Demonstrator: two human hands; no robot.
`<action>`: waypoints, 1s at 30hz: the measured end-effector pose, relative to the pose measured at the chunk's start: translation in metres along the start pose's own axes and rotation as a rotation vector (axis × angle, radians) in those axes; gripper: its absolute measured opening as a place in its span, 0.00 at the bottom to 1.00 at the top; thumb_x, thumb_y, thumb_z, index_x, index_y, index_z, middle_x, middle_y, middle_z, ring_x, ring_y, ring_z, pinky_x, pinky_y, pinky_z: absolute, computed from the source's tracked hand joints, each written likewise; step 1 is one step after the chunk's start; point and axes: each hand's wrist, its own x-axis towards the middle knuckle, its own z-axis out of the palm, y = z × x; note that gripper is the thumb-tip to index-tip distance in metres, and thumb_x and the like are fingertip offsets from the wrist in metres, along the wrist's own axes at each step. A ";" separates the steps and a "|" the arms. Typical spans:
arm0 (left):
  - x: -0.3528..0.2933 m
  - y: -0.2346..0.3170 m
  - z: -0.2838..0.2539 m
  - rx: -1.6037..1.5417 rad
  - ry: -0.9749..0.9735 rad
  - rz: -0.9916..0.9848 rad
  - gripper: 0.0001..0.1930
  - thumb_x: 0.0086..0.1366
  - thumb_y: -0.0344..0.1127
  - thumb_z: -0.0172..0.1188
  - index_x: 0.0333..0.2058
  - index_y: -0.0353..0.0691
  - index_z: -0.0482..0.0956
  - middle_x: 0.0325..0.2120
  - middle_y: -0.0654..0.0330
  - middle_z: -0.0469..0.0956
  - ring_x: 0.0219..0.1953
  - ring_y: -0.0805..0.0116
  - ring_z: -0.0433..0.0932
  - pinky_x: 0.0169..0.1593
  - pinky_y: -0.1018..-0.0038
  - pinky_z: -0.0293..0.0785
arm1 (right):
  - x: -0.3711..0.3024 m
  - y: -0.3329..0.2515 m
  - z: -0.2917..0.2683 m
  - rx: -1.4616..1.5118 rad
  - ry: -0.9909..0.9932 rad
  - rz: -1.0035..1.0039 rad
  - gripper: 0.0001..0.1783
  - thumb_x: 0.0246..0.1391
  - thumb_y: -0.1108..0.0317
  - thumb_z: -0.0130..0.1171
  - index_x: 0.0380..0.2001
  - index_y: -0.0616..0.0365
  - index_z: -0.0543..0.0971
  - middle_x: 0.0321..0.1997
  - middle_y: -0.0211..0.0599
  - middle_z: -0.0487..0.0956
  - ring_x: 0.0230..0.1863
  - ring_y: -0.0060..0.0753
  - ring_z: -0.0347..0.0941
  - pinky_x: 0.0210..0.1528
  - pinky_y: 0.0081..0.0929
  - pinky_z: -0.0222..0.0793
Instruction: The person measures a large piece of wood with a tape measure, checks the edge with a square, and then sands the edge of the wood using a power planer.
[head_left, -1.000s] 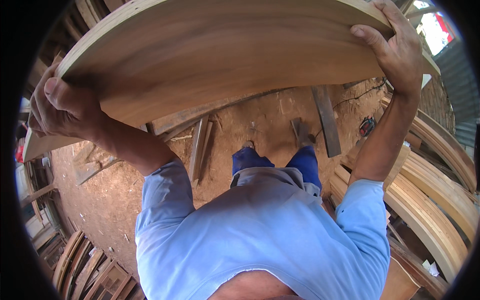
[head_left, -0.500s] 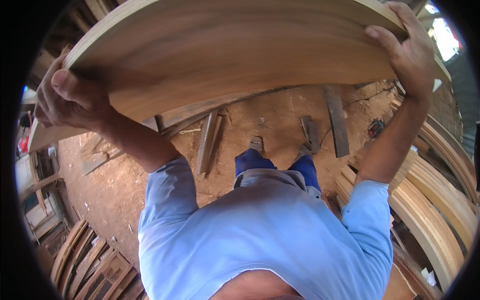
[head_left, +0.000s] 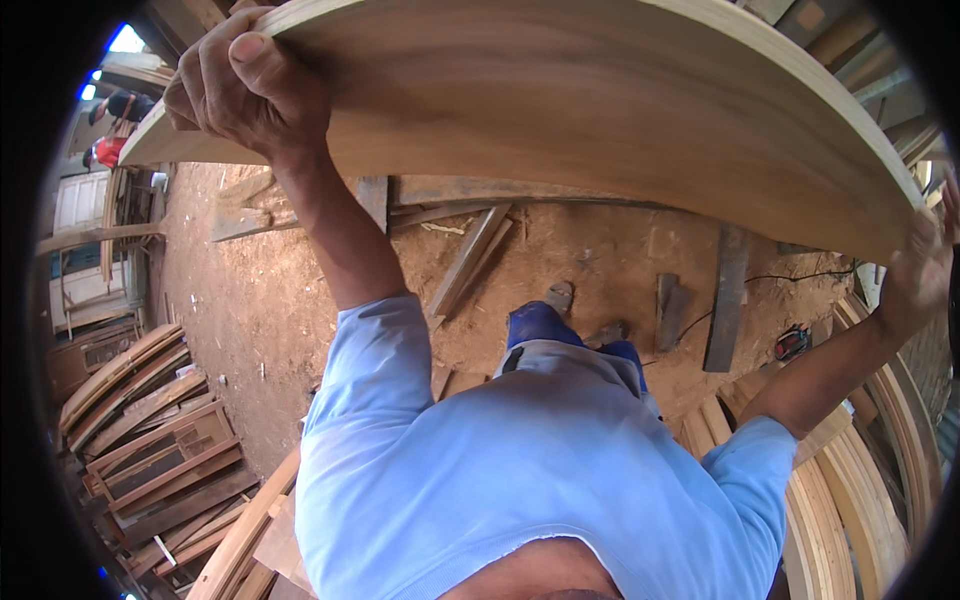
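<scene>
A wide brown wooden board (head_left: 600,130) with a pale edge is held up in front of me, spanning most of the upper view. My left hand (head_left: 255,95) is closed over its left part, thumb on the near face and fingers bent round the pale edge. At the board's lower right end is my right hand (head_left: 922,262), closed against the edge; its fingers are partly blurred. The board tilts down to the right, and its far face is hidden.
Loose dark planks (head_left: 725,300) lie on the dusty floor (head_left: 590,235) by my feet. A red and black tool (head_left: 792,343) with a cord sits at right. Long pale timbers (head_left: 825,510) are stacked lower right, wooden frames (head_left: 170,450) lower left. A person in red (head_left: 107,152) is far left.
The board has swung from sloping down leftward to sloping down rightward. My left hand has risen and moved right; my right hand has dropped and moved outward to the right.
</scene>
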 end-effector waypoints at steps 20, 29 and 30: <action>-0.006 0.016 -0.031 0.055 -0.013 -0.114 0.35 0.74 0.62 0.28 0.47 0.38 0.76 0.53 0.44 0.72 0.58 0.51 0.68 0.63 0.54 0.54 | -0.138 0.256 -0.090 0.716 0.484 1.048 0.54 0.59 0.26 0.45 0.71 0.63 0.56 0.76 0.53 0.54 0.75 0.51 0.50 0.76 0.50 0.42; -0.169 -0.144 -0.061 0.026 0.043 -0.948 0.47 0.71 0.70 0.27 0.69 0.30 0.50 0.68 0.36 0.53 0.70 0.40 0.52 0.72 0.54 0.45 | -0.127 0.225 -0.097 0.724 0.468 1.113 0.62 0.53 0.17 0.34 0.72 0.62 0.54 0.74 0.54 0.60 0.72 0.56 0.57 0.69 0.58 0.56; -0.176 -0.150 -0.052 -0.029 0.020 -0.977 0.46 0.71 0.70 0.27 0.69 0.30 0.50 0.67 0.36 0.53 0.69 0.40 0.52 0.72 0.54 0.45 | -0.136 0.233 -0.110 0.693 0.488 1.083 0.64 0.52 0.16 0.33 0.71 0.65 0.56 0.72 0.57 0.62 0.70 0.58 0.62 0.66 0.59 0.64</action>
